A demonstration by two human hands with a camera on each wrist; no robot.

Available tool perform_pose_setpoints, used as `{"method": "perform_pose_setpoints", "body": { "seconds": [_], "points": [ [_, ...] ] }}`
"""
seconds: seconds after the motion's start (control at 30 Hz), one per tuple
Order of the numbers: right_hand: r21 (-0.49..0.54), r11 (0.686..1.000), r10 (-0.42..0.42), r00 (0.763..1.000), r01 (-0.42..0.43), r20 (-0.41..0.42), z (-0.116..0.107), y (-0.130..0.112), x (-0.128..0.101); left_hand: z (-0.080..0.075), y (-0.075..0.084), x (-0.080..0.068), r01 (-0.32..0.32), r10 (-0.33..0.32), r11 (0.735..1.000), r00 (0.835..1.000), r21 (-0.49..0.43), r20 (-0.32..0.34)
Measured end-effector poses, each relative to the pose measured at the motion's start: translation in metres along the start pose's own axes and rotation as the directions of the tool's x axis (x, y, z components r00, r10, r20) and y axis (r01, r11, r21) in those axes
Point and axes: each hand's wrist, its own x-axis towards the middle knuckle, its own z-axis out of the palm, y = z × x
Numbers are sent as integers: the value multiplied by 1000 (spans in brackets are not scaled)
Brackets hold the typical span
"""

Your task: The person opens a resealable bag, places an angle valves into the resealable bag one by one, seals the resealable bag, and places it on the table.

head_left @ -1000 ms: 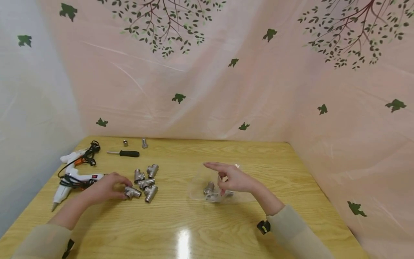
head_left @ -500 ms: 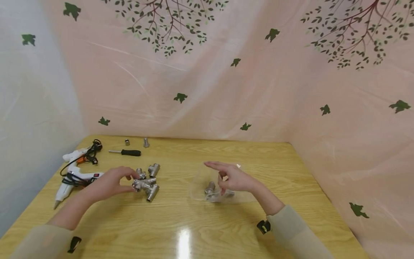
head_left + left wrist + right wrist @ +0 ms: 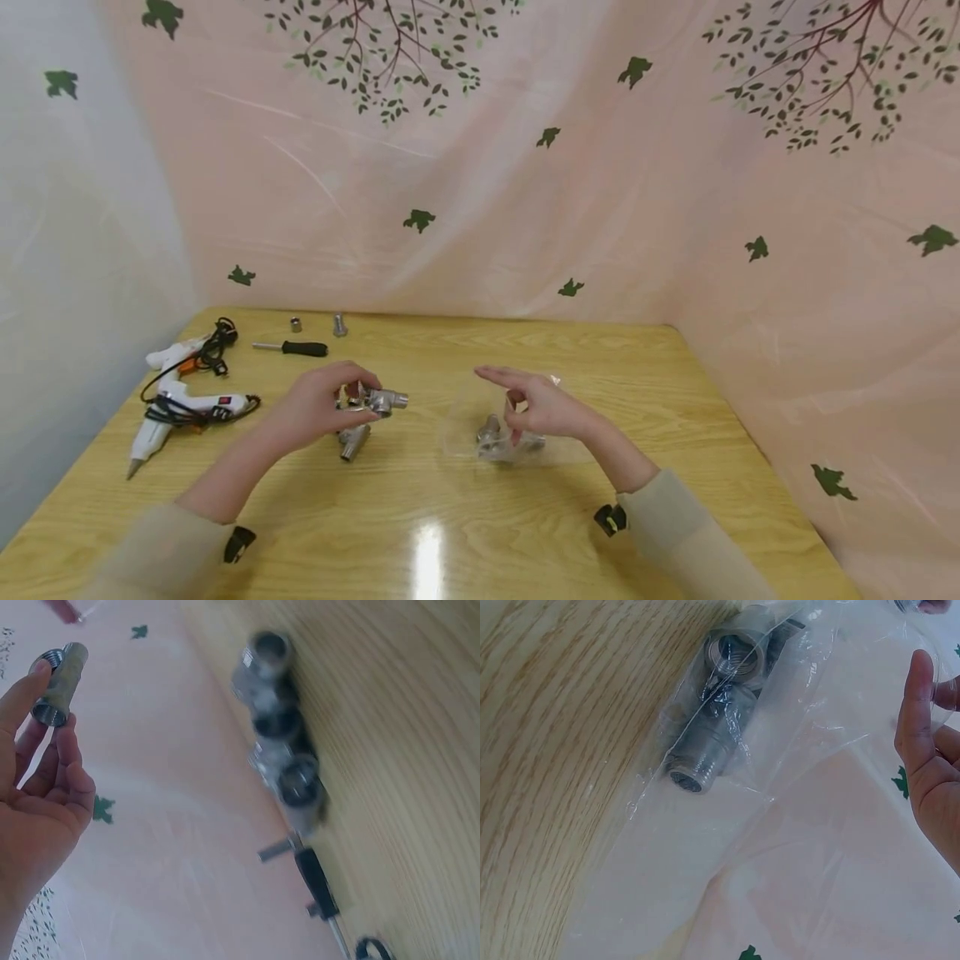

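Since a second earlier, your left hand [image 3: 318, 407] had lifted a tee fitting [image 3: 378, 401] off the bench [image 3: 465, 525], mid-frame. Left wrist view: fingers pinched that fitting [image 3: 58, 684], upper left. Right wrist view: your right hand [image 3: 930, 757] held the plastic bag [image 3: 780, 825] open, ready to receive.

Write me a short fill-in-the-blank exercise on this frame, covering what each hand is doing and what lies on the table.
1. The left hand holds a metal pipe ____ above the table.
2. The right hand grips a clear plastic ____ with more fittings inside.
3. Near the table's left edge lies a white hot ____ gun with a black cord.
4. The black-handled screwdriver lies nearer the ____ hand.

Missing words: fitting; bag; glue; left
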Motion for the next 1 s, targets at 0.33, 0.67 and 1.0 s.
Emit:
{"method": "perform_pose_setpoints", "body": {
  "seconds": [0.33, 0.67, 1.0],
  "points": [
    [-12, 1000, 16, 1000, -16, 1, -1, -4, 1, 41, 26, 25, -34, 24, 994, 995, -104, -95],
    [-36, 999, 15, 1000, -15, -13, -3, -4, 2, 79, 46, 41, -9, 13, 979, 1000, -202, 21],
    [2, 1000, 4, 1000, -4, -20, -3, -6, 1, 94, 50, 47, 0, 35, 974, 988, -226, 148]
  ]
}}
